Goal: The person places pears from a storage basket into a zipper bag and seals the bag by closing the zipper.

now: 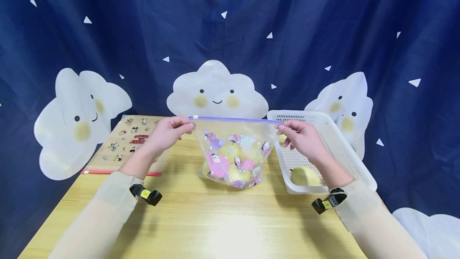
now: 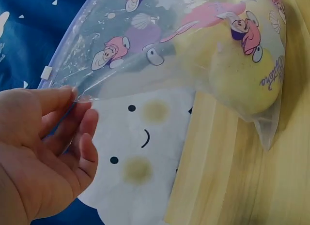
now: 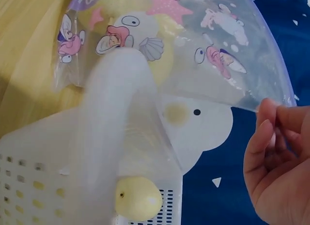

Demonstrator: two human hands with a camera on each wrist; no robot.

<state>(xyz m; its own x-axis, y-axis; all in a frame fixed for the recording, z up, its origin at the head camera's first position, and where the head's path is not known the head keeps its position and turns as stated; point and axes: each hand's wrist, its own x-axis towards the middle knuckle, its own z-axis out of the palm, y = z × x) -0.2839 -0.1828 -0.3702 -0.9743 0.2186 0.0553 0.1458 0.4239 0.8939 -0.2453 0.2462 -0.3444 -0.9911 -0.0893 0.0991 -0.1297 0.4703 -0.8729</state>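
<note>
A clear zip bag (image 1: 233, 155) printed with pink and purple cartoon figures stands in the middle, bulging with several yellow, pear-like fruits (image 2: 247, 80). Its purple zip edge (image 1: 237, 119) is stretched level across the top, and a white slider (image 2: 46, 73) sits at the left end. My left hand (image 1: 168, 134) pinches the bag's upper left corner between thumb and fingertips, just by the slider. At the opposite upper corner my right hand (image 1: 303, 141) pinches the edge the same way. The bag's lower end is close over the wooden table.
At the right, a white perforated basket (image 1: 332, 131) holds a yellow fruit (image 1: 305, 176) near its front and another (image 3: 139, 198) farther back. On the left lies a flat printed bag (image 1: 118, 141) with a red zip edge. A dark blue curtain (image 1: 143, 31) hangs behind the table (image 1: 187, 219).
</note>
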